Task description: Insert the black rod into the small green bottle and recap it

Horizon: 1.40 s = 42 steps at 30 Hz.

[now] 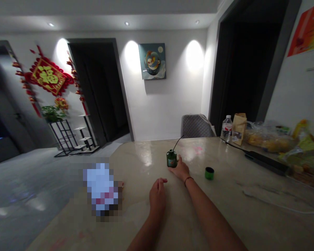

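The green bottle (171,158) stands upright on the tabletop (225,212), long axis vertical, directly ahead of me and slightly right of centre. A thin black wire (178,143) rises from its neck, leaning away to the right. My right grip (180,170) is the nearer, lying at the bottle's lower right side and in contact with its base. The grip is open, fingers extended toward the bottle and not wrapped around it; no clamp is observed. My left grip (157,195) rests nearer me, apart from the bottle, loosely curled and holding nothing. A short green cylinder (209,173) stands to the right, well clear of both. A pixelated object (102,190) lies to the left. A water bottle (226,128) and paper bag (239,128) stand at the far right.
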{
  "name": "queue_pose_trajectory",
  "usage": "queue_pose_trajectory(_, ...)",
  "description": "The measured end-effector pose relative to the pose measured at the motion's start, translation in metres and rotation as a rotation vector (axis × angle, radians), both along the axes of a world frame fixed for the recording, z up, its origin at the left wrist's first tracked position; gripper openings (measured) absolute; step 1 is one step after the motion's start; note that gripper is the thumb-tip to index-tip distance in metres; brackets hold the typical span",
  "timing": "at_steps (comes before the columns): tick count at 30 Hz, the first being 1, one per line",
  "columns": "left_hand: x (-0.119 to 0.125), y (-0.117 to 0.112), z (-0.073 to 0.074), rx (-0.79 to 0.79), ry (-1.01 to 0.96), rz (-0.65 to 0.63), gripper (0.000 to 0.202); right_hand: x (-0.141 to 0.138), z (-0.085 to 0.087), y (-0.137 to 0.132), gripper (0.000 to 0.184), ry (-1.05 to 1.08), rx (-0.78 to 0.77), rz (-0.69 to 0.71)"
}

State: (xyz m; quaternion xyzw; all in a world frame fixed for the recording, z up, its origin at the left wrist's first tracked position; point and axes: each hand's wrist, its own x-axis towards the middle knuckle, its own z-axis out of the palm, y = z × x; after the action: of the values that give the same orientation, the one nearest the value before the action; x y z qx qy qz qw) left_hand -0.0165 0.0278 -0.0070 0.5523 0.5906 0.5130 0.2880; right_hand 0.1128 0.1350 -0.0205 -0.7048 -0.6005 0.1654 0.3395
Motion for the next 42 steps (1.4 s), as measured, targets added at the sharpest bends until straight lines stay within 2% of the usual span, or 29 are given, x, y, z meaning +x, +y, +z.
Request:
queue_pose_trajectory(10,0.0,0.002,-0.003,0.002,-0.013,-0.003,0.039,-0.001,0.001,-0.002,0.092,-0.057,-0.003,0.009)
queue_pose_trajectory(18,-0.002,0.005,-0.002,-0.025,0.089,-0.005,0.038,0.001,0.003,-0.004,0.105,-0.002,-0.013,0.067)
queue_pose_trajectory(25,-0.001,0.005,0.002,-0.062,0.168,-0.009,0.031,0.007,-0.003,-0.026,0.088,0.068,0.044,0.047)
queue_pose_trajectory(30,0.002,0.004,0.005,-0.121,0.225,0.037,0.062,0.02,0.001,-0.05,0.084,0.056,-0.057,0.05)
queue_pose_trajectory(33,0.002,0.0,0.008,-0.135,0.376,-0.01,0.072,0.029,0.006,-0.068,0.081,0.003,-0.072,0.147)
queue_pose_trajectory(35,0.002,-0.002,0.011,-0.139,0.595,-0.036,0.074,0.034,0.01,-0.081,0.08,-0.084,-0.052,0.225)
queue_pose_trajectory(39,0.003,-0.005,0.017,-0.133,1.096,-0.07,0.069,0.035,0.016,-0.103,0.078,-0.501,0.021,0.284)
queue_pose_trajectory(42,0.003,-0.005,0.016,-0.154,1.248,-0.064,0.073,0.03,0.018,-0.112,0.073,-0.794,0.005,0.257)
